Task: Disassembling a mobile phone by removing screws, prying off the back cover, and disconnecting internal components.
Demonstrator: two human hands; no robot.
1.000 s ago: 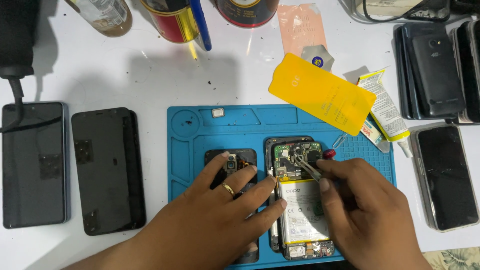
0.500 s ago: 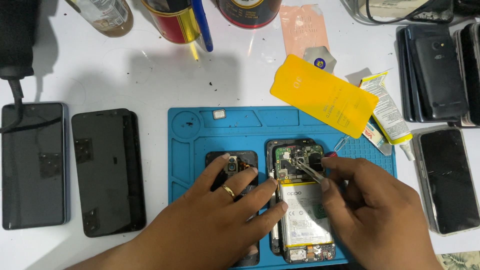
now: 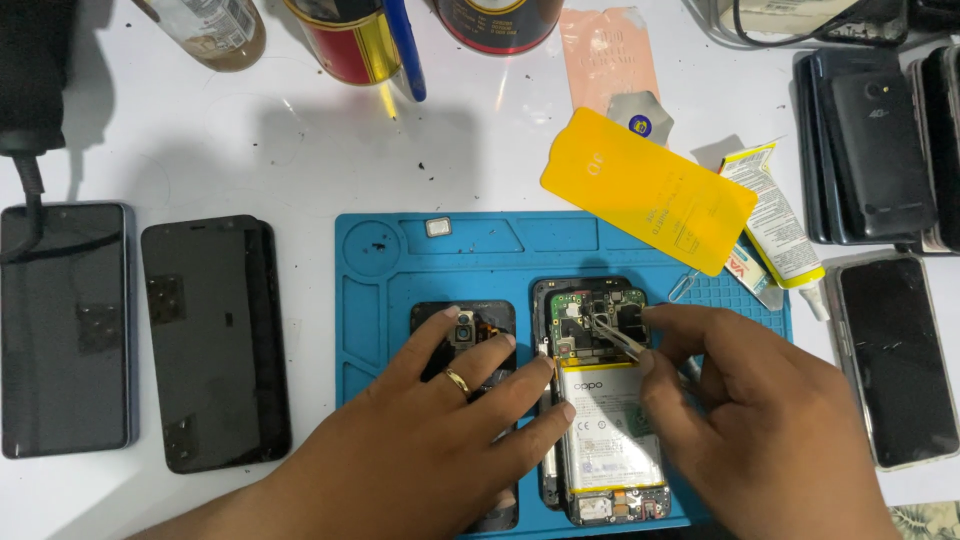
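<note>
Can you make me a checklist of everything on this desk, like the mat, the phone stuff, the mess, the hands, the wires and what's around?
Surface: white table with dark specks; blue work mat on it.
Job's things: opened phone on the mat, circuit board and white battery showing; metal tweezers with tips on the board; a dark phone part beside it.
Clutter: yellow screen protector, glue tube, two dark phones left, stacked phones right, cans at the top.
Grippers: left hand steadies the phone; right hand holds the tweezers.
Cables: black cable, far left.
Surroundings: nothing seen.
</note>
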